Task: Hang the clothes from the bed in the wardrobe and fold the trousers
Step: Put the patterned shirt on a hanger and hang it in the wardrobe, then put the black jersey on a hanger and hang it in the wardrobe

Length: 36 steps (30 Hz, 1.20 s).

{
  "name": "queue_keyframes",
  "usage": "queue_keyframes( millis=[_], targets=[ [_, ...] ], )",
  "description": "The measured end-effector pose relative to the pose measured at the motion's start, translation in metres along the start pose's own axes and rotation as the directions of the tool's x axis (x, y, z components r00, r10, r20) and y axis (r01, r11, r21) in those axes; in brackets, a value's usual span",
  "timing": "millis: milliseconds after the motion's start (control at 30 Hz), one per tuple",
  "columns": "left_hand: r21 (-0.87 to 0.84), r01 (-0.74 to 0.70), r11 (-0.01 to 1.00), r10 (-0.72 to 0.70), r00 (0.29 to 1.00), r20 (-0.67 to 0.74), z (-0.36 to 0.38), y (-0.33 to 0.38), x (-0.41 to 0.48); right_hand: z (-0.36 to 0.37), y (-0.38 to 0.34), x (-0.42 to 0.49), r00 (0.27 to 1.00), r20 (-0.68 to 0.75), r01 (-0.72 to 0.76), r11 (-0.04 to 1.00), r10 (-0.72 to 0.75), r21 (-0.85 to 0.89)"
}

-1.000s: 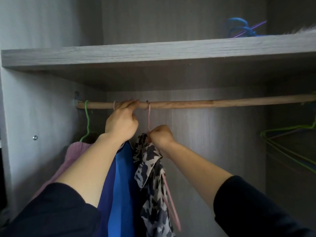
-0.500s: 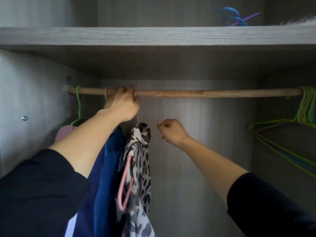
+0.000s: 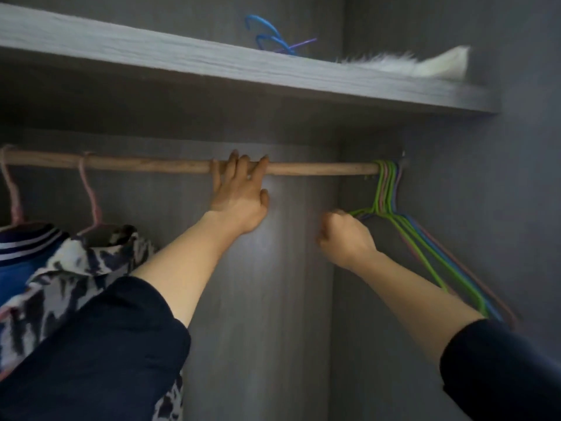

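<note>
A wooden rail [image 3: 318,169] runs across the wardrobe. My left hand [image 3: 241,197] rests on it near the middle, fingers hooked over the top. At the rail's right end hang several empty wire hangers [image 3: 387,189], green, pink and blue. My right hand [image 3: 344,238] is closed at the lower left corner of that bunch, fingers around a green hanger. At the left, a black-and-white patterned garment [image 3: 76,262] hangs from a pink hanger [image 3: 89,192], and a blue garment [image 3: 18,256] with white stripes hangs beside it on another pink hanger.
A grey shelf [image 3: 212,65] sits above the rail, holding blue and purple hangers [image 3: 273,38] and a white furry item [image 3: 409,66]. The wardrobe's right wall [image 3: 485,208] is close behind the empty hangers. The grey back panel shows between my arms.
The view swung right. My left hand slid right along the rail, away from the hung clothes. My right hand left the patterned garment and closed on the empty hangers at the right end.
</note>
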State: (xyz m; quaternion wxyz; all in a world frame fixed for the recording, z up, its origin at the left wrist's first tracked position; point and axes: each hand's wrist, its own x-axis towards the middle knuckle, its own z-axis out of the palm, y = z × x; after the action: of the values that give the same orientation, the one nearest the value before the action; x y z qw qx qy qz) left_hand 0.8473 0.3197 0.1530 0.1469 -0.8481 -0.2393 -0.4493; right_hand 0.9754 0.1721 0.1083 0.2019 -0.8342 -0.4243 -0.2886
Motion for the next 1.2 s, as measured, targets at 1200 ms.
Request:
queue_keyframes(
  millis=[1200],
  targets=[
    [0.053, -0.016, 0.998, 0.026, 0.981, -0.192, 0.032, 0.004, 0.002, -0.035, 0.038, 0.032, 0.971, -0.076, -0.156, 0.843, 0.226, 0.515]
  ],
)
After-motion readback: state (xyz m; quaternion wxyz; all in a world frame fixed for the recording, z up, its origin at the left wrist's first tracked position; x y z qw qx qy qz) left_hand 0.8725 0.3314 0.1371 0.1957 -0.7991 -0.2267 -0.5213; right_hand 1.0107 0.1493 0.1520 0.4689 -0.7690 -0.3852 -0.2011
